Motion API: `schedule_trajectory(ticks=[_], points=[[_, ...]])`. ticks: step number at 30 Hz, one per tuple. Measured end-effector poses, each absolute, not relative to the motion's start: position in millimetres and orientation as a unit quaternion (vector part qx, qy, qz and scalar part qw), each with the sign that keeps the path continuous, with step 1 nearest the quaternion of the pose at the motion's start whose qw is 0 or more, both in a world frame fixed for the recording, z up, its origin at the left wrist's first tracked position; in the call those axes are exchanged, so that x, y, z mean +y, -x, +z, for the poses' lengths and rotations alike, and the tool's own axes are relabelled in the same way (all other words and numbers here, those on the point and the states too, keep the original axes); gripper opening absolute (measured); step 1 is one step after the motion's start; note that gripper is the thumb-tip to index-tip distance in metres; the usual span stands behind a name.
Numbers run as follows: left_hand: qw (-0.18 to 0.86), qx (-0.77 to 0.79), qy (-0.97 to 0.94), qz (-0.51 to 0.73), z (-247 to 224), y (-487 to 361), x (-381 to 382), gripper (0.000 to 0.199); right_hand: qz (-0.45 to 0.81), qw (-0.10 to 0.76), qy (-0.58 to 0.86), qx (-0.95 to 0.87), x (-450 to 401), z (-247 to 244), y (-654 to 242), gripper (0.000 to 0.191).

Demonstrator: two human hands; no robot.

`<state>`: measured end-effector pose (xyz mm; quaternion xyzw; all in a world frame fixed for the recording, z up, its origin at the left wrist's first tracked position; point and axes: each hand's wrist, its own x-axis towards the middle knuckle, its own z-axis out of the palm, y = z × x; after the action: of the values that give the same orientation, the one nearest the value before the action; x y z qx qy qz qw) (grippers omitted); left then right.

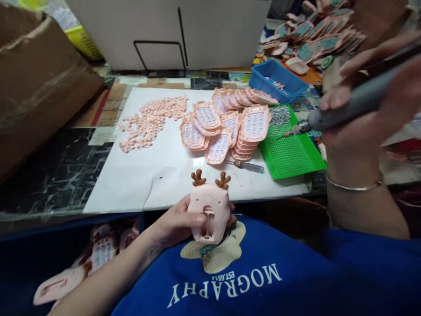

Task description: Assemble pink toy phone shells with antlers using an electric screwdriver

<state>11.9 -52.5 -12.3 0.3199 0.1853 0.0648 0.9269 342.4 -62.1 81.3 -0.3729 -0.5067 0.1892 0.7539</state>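
My left hand (179,221) is closed around a pale pink plastic toy casing (210,197) with two brown antlers and an open slot in its back. The thumb lies across the slot, and the casing is close to my blue shirt. Raised at the right, my right hand (358,114) grips a grey electric screwdriver (355,103). Its bit points left, over a green perforated tray (286,156) that bears many small silver screws (279,116). Some of the right fingers are blurred.
On the white board (131,180) are loose small pink pieces (144,123), stacked pink keypad panels (219,147) and a hand screwdriver (251,167). A blue basket (276,81) stands behind. Cardboard (42,83) is at left; more casings (62,283) lie in a bin lower left.
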Motion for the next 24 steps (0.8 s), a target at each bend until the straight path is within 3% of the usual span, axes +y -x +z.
schedule_trajectory(ticks=[3, 6, 14, 24], points=[[0.941, 0.102, -0.322, -0.015, -14, -20, -57, 0.055, 0.052, 0.763, 0.413, -0.494, -46, 78, -359, 0.028], [0.938, 0.117, -0.326, -0.004, -9, -34, -55, 0.049, 0.066, 0.747, 0.460, -0.474, -36, 64, -376, 0.029], [0.894, 0.225, -0.305, 0.240, 7, -69, -41, 0.037, 0.008, 0.746, 0.479, -0.463, -21, 39, -411, 0.045], [0.883, 0.274, -0.265, 0.274, 3, -81, -41, 0.032, 0.025, 0.713, 0.529, -0.460, -20, 28, -416, 0.056]])
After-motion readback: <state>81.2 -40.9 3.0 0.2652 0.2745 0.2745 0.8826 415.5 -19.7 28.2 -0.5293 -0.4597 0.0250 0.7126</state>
